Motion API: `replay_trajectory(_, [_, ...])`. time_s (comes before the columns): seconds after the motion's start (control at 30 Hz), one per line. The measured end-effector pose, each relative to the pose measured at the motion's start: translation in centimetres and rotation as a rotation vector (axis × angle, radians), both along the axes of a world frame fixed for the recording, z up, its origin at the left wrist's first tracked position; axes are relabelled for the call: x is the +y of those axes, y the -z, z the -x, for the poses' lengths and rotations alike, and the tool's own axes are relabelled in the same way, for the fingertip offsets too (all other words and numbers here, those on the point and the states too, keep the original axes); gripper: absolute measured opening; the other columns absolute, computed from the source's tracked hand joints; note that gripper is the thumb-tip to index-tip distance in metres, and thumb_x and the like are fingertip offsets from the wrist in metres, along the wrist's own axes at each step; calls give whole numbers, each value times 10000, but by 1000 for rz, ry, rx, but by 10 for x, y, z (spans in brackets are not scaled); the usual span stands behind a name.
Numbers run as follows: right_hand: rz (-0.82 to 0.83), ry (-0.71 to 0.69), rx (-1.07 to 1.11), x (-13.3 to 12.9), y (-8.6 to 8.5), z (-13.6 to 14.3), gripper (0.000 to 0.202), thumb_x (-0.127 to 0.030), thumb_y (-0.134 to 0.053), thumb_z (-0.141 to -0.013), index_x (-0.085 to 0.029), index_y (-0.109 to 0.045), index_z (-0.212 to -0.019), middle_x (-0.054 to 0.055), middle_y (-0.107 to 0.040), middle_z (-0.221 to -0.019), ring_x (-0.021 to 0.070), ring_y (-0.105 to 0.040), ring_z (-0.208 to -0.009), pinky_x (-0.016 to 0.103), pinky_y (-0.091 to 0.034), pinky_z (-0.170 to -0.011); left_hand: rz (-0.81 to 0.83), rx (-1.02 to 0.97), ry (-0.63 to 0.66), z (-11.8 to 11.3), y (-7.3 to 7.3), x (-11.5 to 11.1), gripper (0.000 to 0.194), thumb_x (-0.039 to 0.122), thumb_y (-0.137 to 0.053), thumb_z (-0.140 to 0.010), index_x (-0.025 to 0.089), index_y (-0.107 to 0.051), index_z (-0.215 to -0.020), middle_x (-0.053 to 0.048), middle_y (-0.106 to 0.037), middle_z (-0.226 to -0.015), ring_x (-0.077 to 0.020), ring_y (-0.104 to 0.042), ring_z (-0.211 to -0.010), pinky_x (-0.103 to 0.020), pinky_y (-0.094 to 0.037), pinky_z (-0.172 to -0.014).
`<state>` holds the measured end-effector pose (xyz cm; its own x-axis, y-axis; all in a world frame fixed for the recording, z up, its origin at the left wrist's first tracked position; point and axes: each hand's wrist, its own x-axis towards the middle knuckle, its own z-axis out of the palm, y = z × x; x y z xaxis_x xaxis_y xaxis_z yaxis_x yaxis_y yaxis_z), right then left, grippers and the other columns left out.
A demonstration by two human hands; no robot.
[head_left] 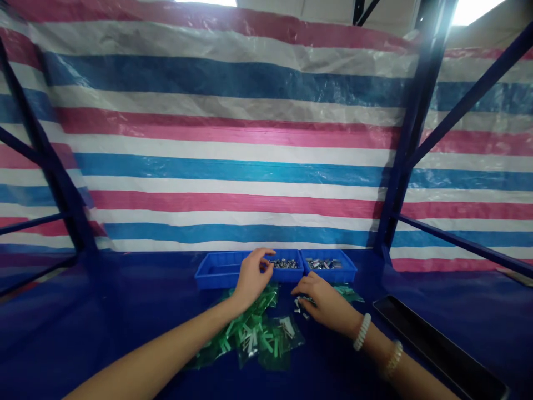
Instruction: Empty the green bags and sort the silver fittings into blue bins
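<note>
My left hand (254, 278) hovers at the front of a long blue bin (220, 272), its fingers curved and apart with nothing visible in them. Beside its fingertips, small metal parts (285, 263) lie in the bin's right section. My right hand (322, 300) is low over the table, fingers bent and spread, touching or just above a few loose small metal parts (297, 306). What lies under its palm is hidden. Below and between my hands is a pile of clear and green-tinted plastic bags (254, 328) with white and green strip-like pieces inside.
A second blue bin (347, 273) with more metal parts (322, 263) adjoins on the right. Another greenish bag (347, 293) lies behind my right hand. A long black tray-like object (437, 344) rests at right. Blue metal posts (410, 139) and striped sheeting (233, 166) enclose the blue table (137, 311).
</note>
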<state>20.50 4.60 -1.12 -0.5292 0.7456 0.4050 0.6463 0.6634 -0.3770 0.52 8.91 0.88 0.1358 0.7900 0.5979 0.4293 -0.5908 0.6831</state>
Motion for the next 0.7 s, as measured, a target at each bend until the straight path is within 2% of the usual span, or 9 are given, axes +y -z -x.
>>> replay_trajectory(0.1, [-27,21,-182,-1,0,2,289,-53,-497,-832,-202,-706,-964,73,-662,-949,222,-524,-922,346,-407,-814,-19,52,46,2,6,-28,283,67,-516,-750,200,-639,-968,-40,-638,-961,-138,-612,-692,-281,-515,-647])
replay_trajectory(0.2, [-50,10,-235,-4,-4,5,294,-48,-499,-829,-219,-704,-952,62,-653,-966,223,-516,-937,349,-393,-794,-26,65,75,2,10,-47,268,69,-486,-773,196,-620,-967,-46,-622,-975,-135,-611,-701,-278,-519,-656])
replay_trajectory(0.37, [-57,24,-250,-11,-5,7,149,-145,-649,-766,-216,-707,-883,53,-627,-966,241,-503,-958,361,-381,-779,-27,13,85,3,14,-55,265,54,-464,-760,198,-609,-929,-40,-624,-955,-132,-608,-687,-270,-514,-639])
replay_trajectory(0.5, [-50,45,-282,-8,3,12,145,-102,-618,-788,-208,-716,-806,58,-624,-903,231,-511,-919,360,-389,-770,-27,-20,81,4,16,-57,260,55,-470,-752,200,-605,-921,-48,-623,-999,-124,-604,-672,-271,-513,-635])
replay_trajectory(0.6, [-54,9,-116,-5,2,14,172,-49,-598,-764,-188,-699,-766,45,-629,-829,203,-534,-861,339,-415,-777,-26,-32,79,3,16,-60,247,61,-473,-759,201,-600,-917,-50,-621,-999,-131,-604,-695,-275,-511,-645])
replay_trajectory(0.7, [32,-7,233,-6,-6,11,141,-68,-616,-737,-183,-682,-787,17,-645,-740,169,-569,-742,300,-450,-712,21,-53,96,1,17,-64,242,72,-489,-767,204,-590,-941,-35,-624,-915,-141,-607,-708,-279,-512,-660])
